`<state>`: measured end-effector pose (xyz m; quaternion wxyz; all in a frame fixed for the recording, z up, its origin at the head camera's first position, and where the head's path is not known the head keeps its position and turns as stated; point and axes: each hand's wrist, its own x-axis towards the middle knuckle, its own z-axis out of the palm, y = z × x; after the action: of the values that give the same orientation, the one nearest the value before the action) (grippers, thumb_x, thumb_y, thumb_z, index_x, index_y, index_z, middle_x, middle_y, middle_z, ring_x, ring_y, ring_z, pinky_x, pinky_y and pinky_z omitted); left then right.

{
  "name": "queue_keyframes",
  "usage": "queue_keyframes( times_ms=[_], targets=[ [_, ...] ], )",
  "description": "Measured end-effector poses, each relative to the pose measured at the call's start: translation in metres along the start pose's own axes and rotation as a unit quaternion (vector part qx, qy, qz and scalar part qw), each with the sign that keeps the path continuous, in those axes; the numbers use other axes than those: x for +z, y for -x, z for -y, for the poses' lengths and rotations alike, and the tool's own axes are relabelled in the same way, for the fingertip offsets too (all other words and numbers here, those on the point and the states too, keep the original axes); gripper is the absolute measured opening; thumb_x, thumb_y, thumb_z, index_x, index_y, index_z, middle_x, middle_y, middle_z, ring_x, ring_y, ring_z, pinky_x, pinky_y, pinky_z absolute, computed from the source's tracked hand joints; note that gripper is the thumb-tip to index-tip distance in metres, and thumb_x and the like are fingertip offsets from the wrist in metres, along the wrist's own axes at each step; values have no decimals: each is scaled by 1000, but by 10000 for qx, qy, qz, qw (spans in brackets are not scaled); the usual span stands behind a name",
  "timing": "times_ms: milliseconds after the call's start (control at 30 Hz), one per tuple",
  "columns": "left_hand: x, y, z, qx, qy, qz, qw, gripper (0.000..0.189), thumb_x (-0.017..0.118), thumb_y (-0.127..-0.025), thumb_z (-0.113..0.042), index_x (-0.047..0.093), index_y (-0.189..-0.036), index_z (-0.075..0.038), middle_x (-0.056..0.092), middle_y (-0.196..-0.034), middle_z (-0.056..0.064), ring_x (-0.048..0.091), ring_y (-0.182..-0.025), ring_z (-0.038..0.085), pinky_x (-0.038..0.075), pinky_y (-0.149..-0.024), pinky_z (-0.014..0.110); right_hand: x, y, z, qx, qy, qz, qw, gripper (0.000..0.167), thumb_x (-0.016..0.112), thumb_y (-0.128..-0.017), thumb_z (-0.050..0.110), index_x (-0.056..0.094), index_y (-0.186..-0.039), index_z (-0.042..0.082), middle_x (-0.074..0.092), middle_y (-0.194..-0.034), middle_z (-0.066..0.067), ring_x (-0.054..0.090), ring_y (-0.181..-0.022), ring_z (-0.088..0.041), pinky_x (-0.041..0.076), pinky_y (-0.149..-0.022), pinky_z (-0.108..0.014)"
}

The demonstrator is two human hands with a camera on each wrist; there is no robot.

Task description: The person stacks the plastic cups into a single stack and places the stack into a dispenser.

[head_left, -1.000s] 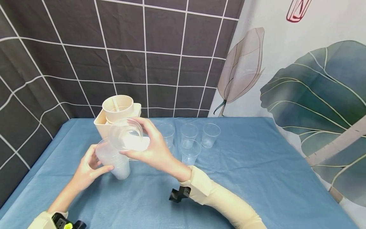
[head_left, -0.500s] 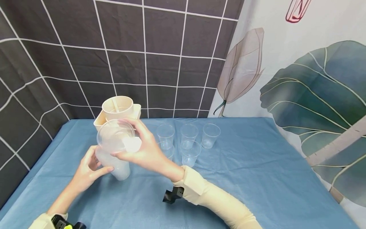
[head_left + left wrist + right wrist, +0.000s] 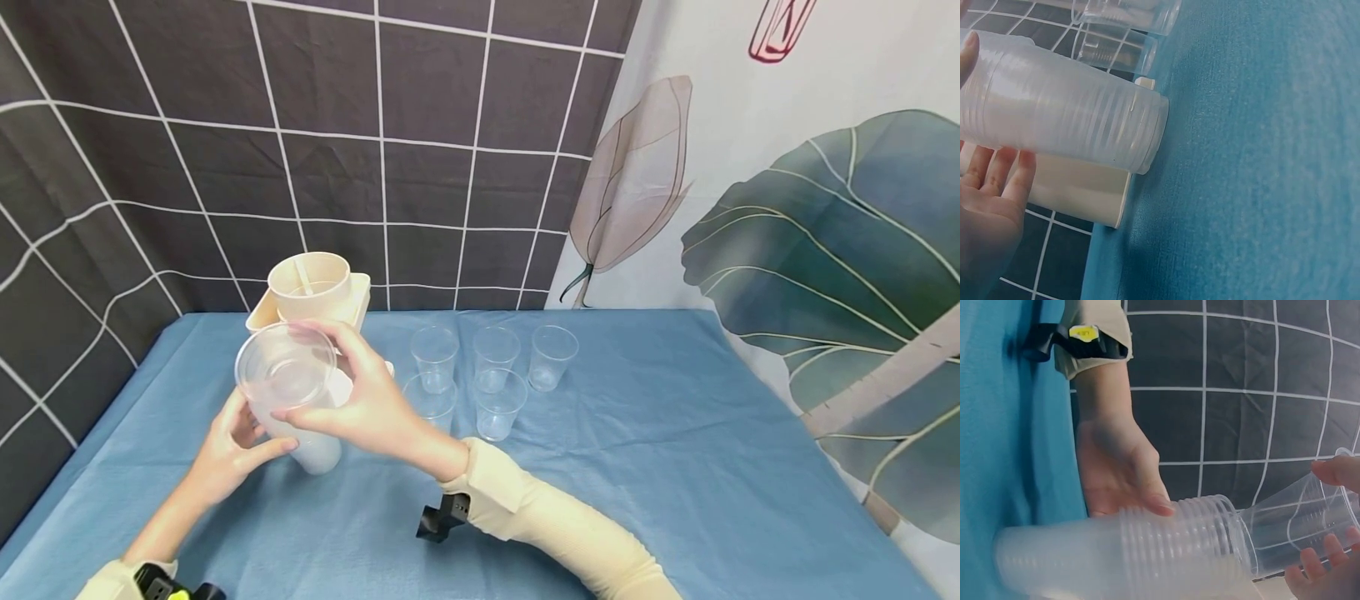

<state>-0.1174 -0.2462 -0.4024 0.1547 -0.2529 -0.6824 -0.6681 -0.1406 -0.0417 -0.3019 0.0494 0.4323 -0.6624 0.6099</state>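
Note:
My left hand [image 3: 228, 446] grips a tall stack of nested clear plastic cups [image 3: 318, 454] from its left side. In the left wrist view the base of the stack [image 3: 1104, 119] meets the blue cloth. Above it, my right hand [image 3: 363, 400] holds a single clear plastic cup [image 3: 277, 367] near its rim, fingers and thumb on either side. The right wrist view has the bottom of this cup [image 3: 1291, 519] at the stack's top rim; whether it sits inside cannot be told. Several other clear cups [image 3: 553, 358] stand upright to the right.
A cream round container [image 3: 300, 287] with a light stick-like piece inside stands with a cream box [image 3: 362, 296] behind the hands. Blue cloth [image 3: 637, 467] covers the table. A dark gridded curtain [image 3: 427, 175] hangs behind, a leaf-patterned one [image 3: 720, 208] at right.
My right hand has moved left and slightly down with the single cup, bringing it over the top of the stack. My left hand stays in place on the stack.

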Motion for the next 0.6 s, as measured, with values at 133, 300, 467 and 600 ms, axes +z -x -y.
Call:
queue_keyframes(
  times_ms=[133, 300, 467, 600],
  targets=[
    [0, 0, 0, 34, 39, 39, 10000, 91, 59, -64, 33, 31, -144, 0, 53, -133, -7, 53, -119, 1, 46, -92, 11, 4, 0, -2, 131, -244, -16, 9996, 72, 77, -74, -5, 41, -136, 4, 51, -139, -10, 50, -125, -12, 44, -104, -25],
    [0, 0, 0, 55, 57, 46, 10000, 92, 58, -64, 33, 29, -145, 1, 52, -134, -7, 53, -120, 0, 46, -92, 11, 7, 0, -6, 284, -270, -43, 9992, 72, 76, -75, -3, 41, -137, 6, 51, -137, -10, 50, -124, -9, 43, -105, -24],
    [0, 0, 0, -15, -7, 51, 10000, 92, 59, -65, 33, 29, -145, 1, 51, -133, -7, 52, -121, 0, 46, -93, 10, 9, 0, -10, 467, -434, -69, 9979, 74, 75, -77, -3, 36, -139, 7, 49, -140, -9, 46, -129, -7, 38, -109, -23],
    [0, 0, -1, -67, -49, 44, 10000, 93, 59, -65, 32, 28, -146, 0, 50, -135, -8, 51, -122, -1, 45, -93, 10, 11, 0, -14, 632, -434, -68, 9970, 74, 74, -77, -1, 34, -139, 7, 48, -141, -10, 45, -131, -8, 36, -110, -22]
  ],
)
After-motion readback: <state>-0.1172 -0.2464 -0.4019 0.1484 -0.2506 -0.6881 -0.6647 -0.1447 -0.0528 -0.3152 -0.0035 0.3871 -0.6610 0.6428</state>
